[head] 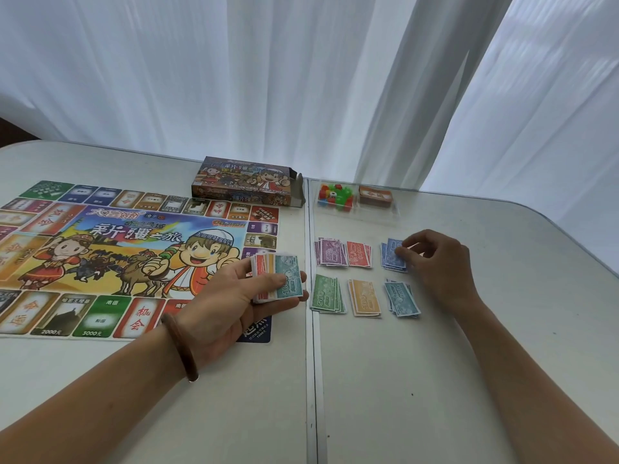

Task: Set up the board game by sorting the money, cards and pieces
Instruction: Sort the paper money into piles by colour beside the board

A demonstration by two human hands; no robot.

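The left hand (231, 298) grips a stack of play money (283, 276); the right hand (435, 259) seems to pinch the far-right blue pile (390, 260).

Both forearms (100, 406) are bare. A thick, smooth, reddish-brown bangle (181, 348) circles the wrist of the left hand (234, 298).

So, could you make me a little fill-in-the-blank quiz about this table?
The left hand holds a stack of notes; its top note reads ____.
The right hand pinches the top-right pile, coloured ____.
The table holds ____ sorted piles.
The game box lies behind the ____.
Missing: 1000; blue; six; board.
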